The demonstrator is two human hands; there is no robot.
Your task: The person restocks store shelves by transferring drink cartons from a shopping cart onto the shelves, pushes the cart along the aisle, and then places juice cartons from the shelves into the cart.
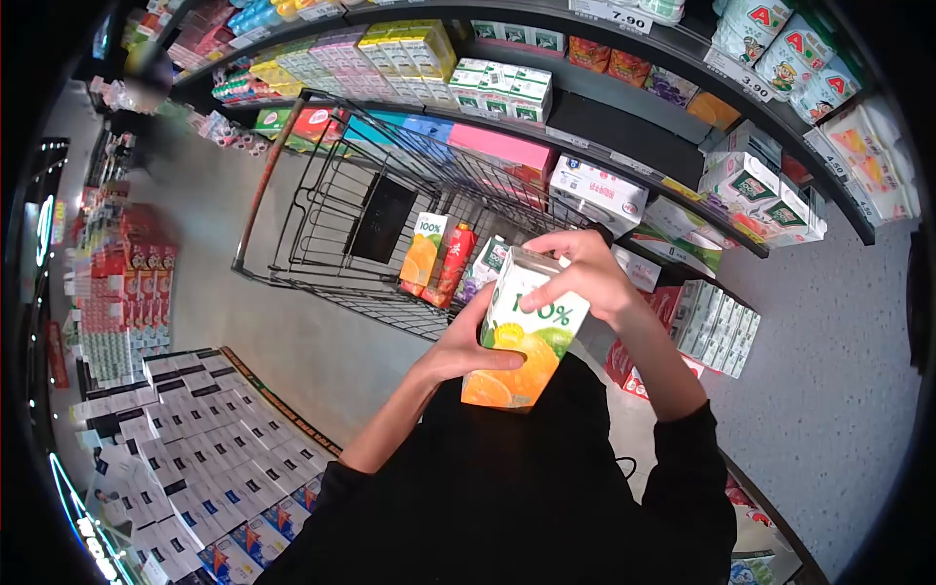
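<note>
An orange juice carton (522, 336) marked "100%" is held in front of my body, tilted, with its top away from me. My left hand (463, 343) wraps round its lower left side, thumb across the front. My right hand (590, 278) grips the upper right part, near the cap, with the thumb over the printed front. Just beyond, a wire shopping cart (327, 210) holds a second orange juice carton (423, 252), a red bottle (456, 261) and a white and purple carton (487, 261), partly hidden by the held one.
Shelves (624, 127) of drink cartons and packs curve across the top and right. Stacked white boxes (214, 439) stand at the lower left. Red and white cartons (717, 331) are piled right of the cart. Grey floor (219, 283) shows left of the cart.
</note>
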